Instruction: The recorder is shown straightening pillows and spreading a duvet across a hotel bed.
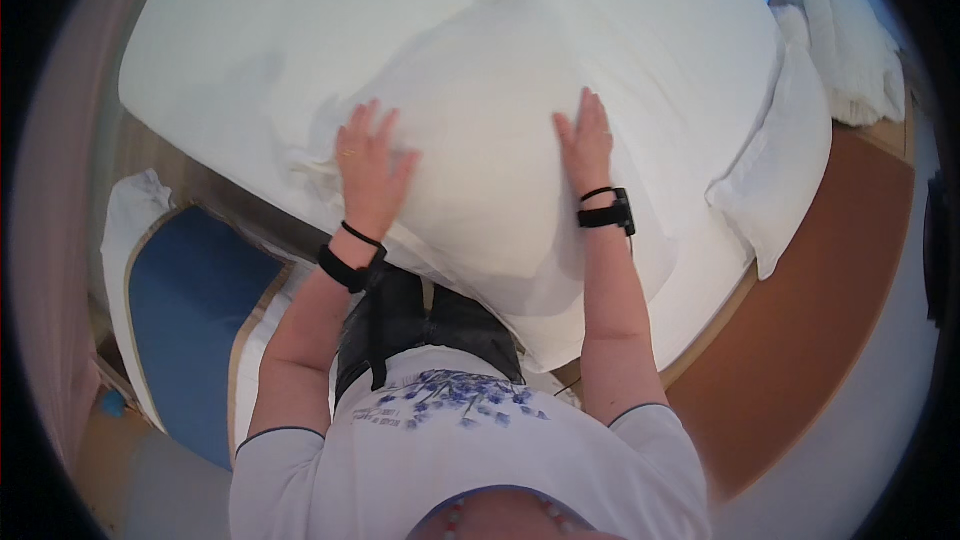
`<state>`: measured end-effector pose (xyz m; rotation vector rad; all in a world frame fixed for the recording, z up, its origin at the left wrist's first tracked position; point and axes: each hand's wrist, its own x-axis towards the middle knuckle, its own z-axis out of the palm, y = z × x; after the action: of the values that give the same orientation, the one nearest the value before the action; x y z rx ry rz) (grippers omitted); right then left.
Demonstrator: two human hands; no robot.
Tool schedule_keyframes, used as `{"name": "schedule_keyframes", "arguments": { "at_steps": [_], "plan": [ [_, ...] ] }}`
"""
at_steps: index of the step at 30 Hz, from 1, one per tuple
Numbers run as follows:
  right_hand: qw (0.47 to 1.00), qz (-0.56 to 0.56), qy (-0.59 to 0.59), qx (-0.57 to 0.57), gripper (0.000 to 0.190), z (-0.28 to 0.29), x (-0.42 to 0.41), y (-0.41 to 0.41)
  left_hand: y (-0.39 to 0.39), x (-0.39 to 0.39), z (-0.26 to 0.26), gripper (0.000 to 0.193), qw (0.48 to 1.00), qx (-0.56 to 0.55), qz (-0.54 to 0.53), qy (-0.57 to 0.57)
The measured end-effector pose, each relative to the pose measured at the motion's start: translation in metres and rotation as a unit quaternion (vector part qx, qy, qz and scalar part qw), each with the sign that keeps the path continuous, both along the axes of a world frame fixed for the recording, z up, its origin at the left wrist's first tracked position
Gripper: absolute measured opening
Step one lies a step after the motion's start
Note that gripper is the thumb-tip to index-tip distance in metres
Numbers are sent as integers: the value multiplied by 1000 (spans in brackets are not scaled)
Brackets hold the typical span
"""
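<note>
A plump white pillow [480, 135] lies before me at the near edge of a bed with a white sheet [660, 22]. My left hand [369, 165] is at the pillow's left side, fingers apart, close to its crumpled left corner. On the opposite side my right hand [589, 136] rests against the pillow with its thumb spread from the fingers. Neither hand grasps fabric as far as I can see. Both wrists wear black straps. The pillow's near corner hangs by the bed's front edge.
A second white pillow [787, 150] stands along the bed's right side by a brown headboard panel [817, 262]. White fluffy fabric [847, 45] sits at the upper right. To the left are a blue, beige-edged cloth [199, 315] over white bedding and a pink curtain [56, 240].
</note>
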<state>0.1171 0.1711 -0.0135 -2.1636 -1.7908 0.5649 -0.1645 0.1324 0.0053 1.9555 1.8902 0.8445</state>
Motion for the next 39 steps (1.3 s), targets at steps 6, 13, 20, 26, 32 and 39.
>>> {"name": "schedule_keyframes", "arguments": {
  "at_steps": [6, 13, 20, 26, 32, 39],
  "plan": [
    [989, 70, -126, -31, 68, -10, -52, -52, -20, -41, -72, 80, 925, -272, -120, 237],
    [1000, 4, -14, 17, 62, -7, -56, -73, 24, -60, -53, 76, 884, -376, -92, 262],
    [968, -203, -95, 114, 59, -20, -42, -136, 42, -34, -24, 67, 954, -62, -218, 195],
    [943, -299, -133, -57, 61, -44, -36, -201, 68, -68, -48, 76, 908, -220, -252, 251],
    [920, -375, -67, -96, 61, -53, -44, -197, 117, -118, -106, 76, 908, -311, -181, 213],
    [872, -485, 66, 2, 69, -57, -94, -222, 194, -170, -79, 65, 958, -148, -114, 218]
  ]
}}
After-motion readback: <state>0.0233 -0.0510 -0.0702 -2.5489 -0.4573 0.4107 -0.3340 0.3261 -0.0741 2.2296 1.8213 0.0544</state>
